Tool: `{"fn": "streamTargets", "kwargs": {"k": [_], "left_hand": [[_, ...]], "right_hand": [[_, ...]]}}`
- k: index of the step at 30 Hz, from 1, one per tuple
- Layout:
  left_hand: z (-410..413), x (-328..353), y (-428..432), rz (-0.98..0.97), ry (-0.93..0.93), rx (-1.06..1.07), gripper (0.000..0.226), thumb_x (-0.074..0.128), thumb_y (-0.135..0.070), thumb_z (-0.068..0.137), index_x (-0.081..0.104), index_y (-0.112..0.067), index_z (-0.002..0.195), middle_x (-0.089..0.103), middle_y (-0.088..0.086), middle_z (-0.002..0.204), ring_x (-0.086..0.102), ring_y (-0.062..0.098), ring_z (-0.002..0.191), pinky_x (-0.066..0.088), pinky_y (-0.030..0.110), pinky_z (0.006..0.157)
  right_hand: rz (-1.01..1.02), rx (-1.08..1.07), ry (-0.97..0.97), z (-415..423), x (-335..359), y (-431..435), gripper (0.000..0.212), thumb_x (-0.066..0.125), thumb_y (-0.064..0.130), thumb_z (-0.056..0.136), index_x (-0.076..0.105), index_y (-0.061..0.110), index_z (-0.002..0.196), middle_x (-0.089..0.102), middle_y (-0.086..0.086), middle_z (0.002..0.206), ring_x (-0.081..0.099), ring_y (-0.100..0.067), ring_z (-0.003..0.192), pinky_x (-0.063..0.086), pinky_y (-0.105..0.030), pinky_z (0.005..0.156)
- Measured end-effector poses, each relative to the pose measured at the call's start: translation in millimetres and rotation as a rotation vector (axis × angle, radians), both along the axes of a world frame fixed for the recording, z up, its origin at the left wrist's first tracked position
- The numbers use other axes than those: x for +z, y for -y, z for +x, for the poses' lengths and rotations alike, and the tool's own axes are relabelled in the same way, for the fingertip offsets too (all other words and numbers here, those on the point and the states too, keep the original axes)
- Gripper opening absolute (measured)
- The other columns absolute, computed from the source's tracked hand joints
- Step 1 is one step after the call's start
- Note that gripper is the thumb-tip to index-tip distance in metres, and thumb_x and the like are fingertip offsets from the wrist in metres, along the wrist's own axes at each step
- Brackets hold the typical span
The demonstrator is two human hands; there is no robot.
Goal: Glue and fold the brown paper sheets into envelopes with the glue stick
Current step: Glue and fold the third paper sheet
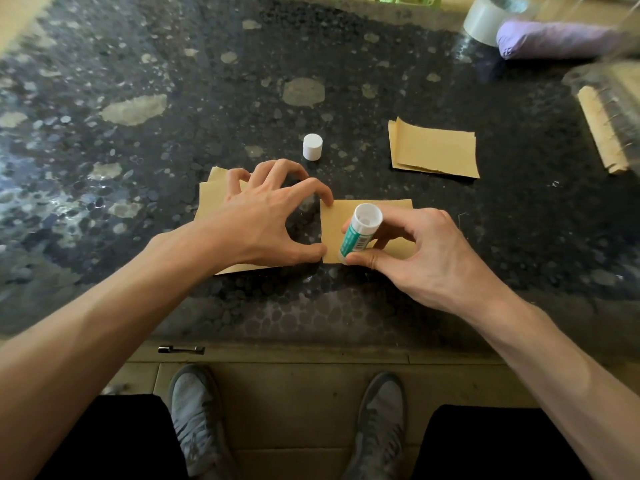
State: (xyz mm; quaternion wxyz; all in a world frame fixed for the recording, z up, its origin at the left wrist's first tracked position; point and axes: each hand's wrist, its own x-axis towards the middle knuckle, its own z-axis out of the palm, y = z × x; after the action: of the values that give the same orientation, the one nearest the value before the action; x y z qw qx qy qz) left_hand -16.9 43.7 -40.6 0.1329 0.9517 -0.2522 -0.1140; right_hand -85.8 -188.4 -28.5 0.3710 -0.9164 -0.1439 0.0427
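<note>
Right hand (426,251) gripping glue stick (358,233) on centre-frame brown sheet (391,206); left hand (263,216) spread, fingers (327,199) pinning edge. Risk: sheet buckling under drag.

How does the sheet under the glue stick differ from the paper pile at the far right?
The sheet looks like one flat layer; the pile is several layers with offset edges. The left hand presses the sheet's left edge, and the glue stick, gripped by the right hand, touches it; the pile lies untouched. The sheet is nearer the person than the pile. Both are brown paper on the dark table.
</note>
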Motion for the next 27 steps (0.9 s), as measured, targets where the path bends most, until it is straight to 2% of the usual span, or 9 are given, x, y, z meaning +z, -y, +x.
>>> {"fn": "streamTargets", "kwargs": {"k": [4, 7, 10, 12, 15, 19, 24, 27], "left_hand": [[-0.6, 0.9, 0.2, -0.002, -0.005, -0.001, 0.069, 0.068, -0.073, 0.078, 0.039, -0.056, 0.138, 0.027, -0.011, 0.15, 0.013, 0.018, 0.151, 0.009, 0.054, 0.121], [-1.5, 0.8, 0.3, -0.009, -0.005, -0.004, 0.068, 0.069, -0.072, 0.078, 0.04, -0.056, 0.137, 0.028, -0.011, 0.148, 0.013, 0.018, 0.15, 0.009, 0.053, 0.121], [-0.7, 1.3, -0.8, -0.012, 0.0, -0.004, 0.066, 0.069, -0.071, 0.078, 0.041, -0.056, 0.136, 0.029, -0.012, 0.146, 0.014, 0.017, 0.15, 0.009, 0.052, 0.12], [-0.8, 2.1, -0.6, -0.009, -0.005, -0.004, 0.066, 0.069, -0.071, 0.078, 0.041, -0.056, 0.136, 0.029, -0.012, 0.145, 0.014, 0.017, 0.149, 0.009, 0.052, 0.12], [-0.9, 1.9, -0.3, -0.014, -0.004, -0.004, 0.065, 0.068, -0.07, 0.077, 0.042, -0.055, 0.135, 0.029, -0.012, 0.145, 0.015, 0.017, 0.149, 0.009, 0.052, 0.12], [0.4, -0.1, -2.1, -0.015, -0.018, -0.013, 0.067, 0.066, -0.075, 0.079, 0.039, -0.056, 0.137, 0.028, -0.012, 0.149, 0.013, 0.016, 0.15, 0.009, 0.053, 0.12], [2.2, -1.2, -3.5, 0.025, -0.033, -0.017, 0.095, 0.038, -0.097, 0.059, 0.031, -0.053, 0.143, 0.027, -0.012, 0.15, 0.014, 0.016, 0.15, 0.01, 0.054, 0.121], [3.6, -1.8, -5.3, 0.031, -0.039, -0.03, 0.102, 0.044, -0.101, 0.057, 0.03, -0.053, 0.146, 0.026, -0.013, 0.15, 0.013, 0.016, 0.149, 0.01, 0.052, 0.12]], "right_hand": [[0.041, 0.044, -0.031, -0.6, 2.8, 2.0, 0.033, 0.083, 0.036, 0.085, 0.072, 0.039, 0.115, 0.072, 0.025, 0.105, 0.067, 0.005, 0.101, 0.049, -0.009, 0.09], [0.059, 0.058, -0.081, -1.7, 1.6, 6.4, 0.027, 0.081, 0.035, 0.085, 0.075, 0.033, 0.112, 0.074, 0.022, 0.102, 0.068, 0.003, 0.101, 0.051, -0.013, 0.09], [0.279, -0.024, -0.176, -3.7, 2.6, 9.9, 0.029, 0.079, 0.03, 0.088, 0.075, 0.027, 0.116, 0.077, 0.017, 0.11, 0.071, -0.001, 0.107, 0.056, -0.021, 0.096], [0.423, -0.095, -0.142, -1.5, 4.9, 8.7, 0.03, 0.077, 0.025, 0.091, 0.074, 0.023, 0.12, 0.077, 0.011, 0.112, 0.072, -0.006, 0.109, 0.057, -0.025, 0.095], [0.375, -0.113, -0.034, 8.6, 2.5, 0.7, 0.03, 0.076, 0.023, 0.095, 0.071, 0.021, 0.125, 0.076, 0.009, 0.11, 0.071, -0.007, 0.108, 0.056, -0.024, 0.095], [0.235, -0.074, -0.003, 20.4, -5.2, -11.9, 0.043, 0.076, 0.028, 0.096, 0.062, 0.025, 0.137, 0.072, 0.014, 0.118, 0.067, -0.002, 0.113, 0.054, -0.024, 0.1], [0.171, -0.049, 0.008, 24.0, -10.4, -20.0, 0.037, 0.076, 0.029, 0.096, 0.059, 0.027, 0.129, 0.068, 0.016, 0.123, 0.065, 0.0, 0.116, 0.055, -0.029, 0.102], [0.183, -0.048, 0.028, 23.9, -9.0, -22.4, 0.032, 0.076, 0.032, 0.096, 0.063, 0.025, 0.124, 0.07, 0.016, 0.116, 0.066, 0.0, 0.112, 0.055, -0.021, 0.096]]}}
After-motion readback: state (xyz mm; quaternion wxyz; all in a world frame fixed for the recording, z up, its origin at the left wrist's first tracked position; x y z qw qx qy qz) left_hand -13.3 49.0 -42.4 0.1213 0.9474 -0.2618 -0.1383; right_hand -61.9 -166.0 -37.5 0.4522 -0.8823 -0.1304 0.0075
